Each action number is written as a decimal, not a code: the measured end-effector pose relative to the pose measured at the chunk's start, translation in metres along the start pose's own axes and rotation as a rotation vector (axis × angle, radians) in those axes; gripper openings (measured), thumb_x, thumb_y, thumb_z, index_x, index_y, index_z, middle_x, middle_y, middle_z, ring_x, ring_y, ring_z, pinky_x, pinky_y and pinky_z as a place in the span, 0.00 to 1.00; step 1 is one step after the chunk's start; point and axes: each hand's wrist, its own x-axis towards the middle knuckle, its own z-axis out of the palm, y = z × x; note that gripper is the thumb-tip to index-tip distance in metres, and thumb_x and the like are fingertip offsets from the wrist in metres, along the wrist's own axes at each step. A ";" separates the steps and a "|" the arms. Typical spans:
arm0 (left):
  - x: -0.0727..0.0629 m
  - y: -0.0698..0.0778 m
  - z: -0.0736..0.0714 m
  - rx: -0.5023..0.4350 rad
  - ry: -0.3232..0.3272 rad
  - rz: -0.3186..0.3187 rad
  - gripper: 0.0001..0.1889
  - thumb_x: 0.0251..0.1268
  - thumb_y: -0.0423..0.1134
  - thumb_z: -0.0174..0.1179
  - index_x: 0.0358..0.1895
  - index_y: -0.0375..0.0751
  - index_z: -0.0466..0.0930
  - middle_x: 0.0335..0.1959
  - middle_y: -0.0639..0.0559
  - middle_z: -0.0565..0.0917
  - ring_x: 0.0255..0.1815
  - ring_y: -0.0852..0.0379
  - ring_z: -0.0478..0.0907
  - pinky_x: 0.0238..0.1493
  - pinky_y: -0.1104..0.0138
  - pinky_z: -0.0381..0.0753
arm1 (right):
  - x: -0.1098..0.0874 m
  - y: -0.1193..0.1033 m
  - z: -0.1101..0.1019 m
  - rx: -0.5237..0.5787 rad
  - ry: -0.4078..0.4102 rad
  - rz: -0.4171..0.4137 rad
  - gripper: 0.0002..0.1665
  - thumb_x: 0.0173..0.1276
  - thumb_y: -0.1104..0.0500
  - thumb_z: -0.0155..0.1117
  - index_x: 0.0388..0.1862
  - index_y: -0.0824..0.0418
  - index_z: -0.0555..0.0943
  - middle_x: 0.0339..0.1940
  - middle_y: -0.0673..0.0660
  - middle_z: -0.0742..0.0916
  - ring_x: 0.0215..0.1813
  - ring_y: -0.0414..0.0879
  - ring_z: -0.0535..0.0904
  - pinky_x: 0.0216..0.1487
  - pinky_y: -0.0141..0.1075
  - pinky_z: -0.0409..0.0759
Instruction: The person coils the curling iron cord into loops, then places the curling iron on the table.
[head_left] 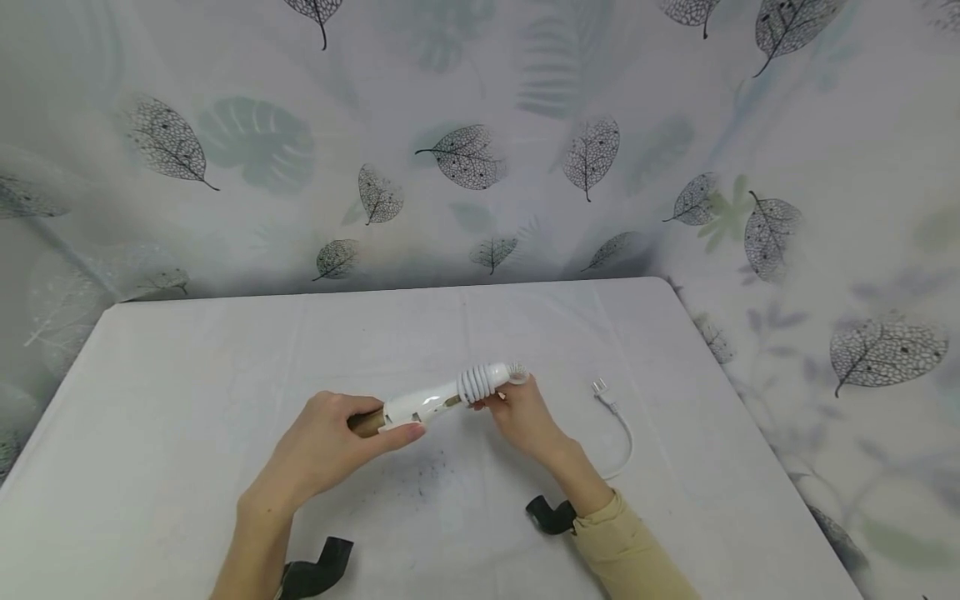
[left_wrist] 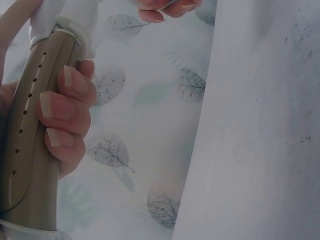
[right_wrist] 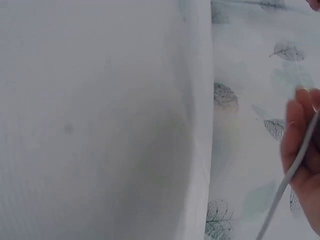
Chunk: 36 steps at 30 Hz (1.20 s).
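A hair styling iron (head_left: 427, 404) with a white body and a gold-brown barrel is held tilted above the table. White cord (head_left: 477, 383) is wound in several coils about its handle end. My left hand (head_left: 322, 450) grips the barrel end. In the left wrist view, its fingers (left_wrist: 65, 107) curl round the brown barrel (left_wrist: 30, 130), which has a row of small holes. My right hand (head_left: 525, 417) is by the coiled end, and its fingertips are partly hidden. In the right wrist view, the loose cord (right_wrist: 287, 177) runs through the curled fingers of that hand (right_wrist: 302, 150).
The cord's plug (head_left: 600, 388) lies on the white table (head_left: 225, 358), right of my right hand, its cord curving back beneath the forearm. Dark specks (head_left: 423, 479) mark the tabletop. Black bent pieces (head_left: 318, 571) sit at both wrists. Leaf-patterned cloth (head_left: 465, 158) rises behind.
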 end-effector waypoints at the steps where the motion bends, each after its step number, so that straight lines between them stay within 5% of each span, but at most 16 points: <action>1: 0.000 -0.001 -0.001 0.005 0.002 0.014 0.31 0.50 0.74 0.65 0.15 0.53 0.64 0.14 0.65 0.52 0.18 0.68 0.49 0.20 0.71 0.51 | 0.000 0.000 -0.001 0.017 -0.034 0.027 0.10 0.62 0.77 0.64 0.31 0.64 0.83 0.30 0.56 0.88 0.32 0.44 0.84 0.37 0.32 0.82; 6: -0.002 -0.005 -0.005 0.020 -0.007 0.054 0.32 0.48 0.73 0.67 0.14 0.55 0.61 0.14 0.66 0.50 0.19 0.68 0.49 0.20 0.71 0.50 | 0.002 0.002 -0.009 0.117 -0.174 0.118 0.12 0.69 0.73 0.58 0.30 0.60 0.80 0.26 0.49 0.83 0.30 0.37 0.75 0.34 0.32 0.76; 14: -0.002 -0.009 -0.007 -0.019 -0.111 0.058 0.29 0.43 0.73 0.69 0.13 0.57 0.67 0.14 0.67 0.53 0.18 0.69 0.51 0.19 0.72 0.52 | 0.005 0.008 -0.021 0.149 -0.312 -0.066 0.10 0.64 0.73 0.65 0.38 0.60 0.86 0.32 0.51 0.85 0.35 0.38 0.77 0.39 0.32 0.79; 17: -0.002 -0.009 -0.006 -0.046 -0.156 0.067 0.29 0.42 0.72 0.71 0.13 0.57 0.68 0.14 0.67 0.53 0.17 0.69 0.52 0.19 0.72 0.53 | 0.005 0.004 -0.023 0.057 -0.314 -0.005 0.02 0.66 0.66 0.68 0.34 0.60 0.85 0.28 0.49 0.84 0.30 0.36 0.75 0.34 0.30 0.76; 22: -0.003 -0.008 -0.004 -0.073 -0.192 0.102 0.35 0.42 0.71 0.72 0.13 0.52 0.59 0.14 0.67 0.51 0.17 0.69 0.49 0.19 0.73 0.52 | 0.005 0.000 -0.024 0.000 -0.329 0.122 0.07 0.68 0.58 0.69 0.31 0.58 0.83 0.25 0.47 0.81 0.26 0.35 0.70 0.28 0.29 0.71; 36: -0.002 -0.005 0.004 -0.024 -0.239 0.105 0.35 0.41 0.73 0.71 0.12 0.53 0.59 0.12 0.68 0.51 0.15 0.69 0.49 0.18 0.73 0.51 | 0.005 0.003 -0.024 -0.030 -0.219 -0.033 0.03 0.68 0.61 0.67 0.35 0.60 0.84 0.25 0.48 0.83 0.28 0.35 0.74 0.30 0.29 0.73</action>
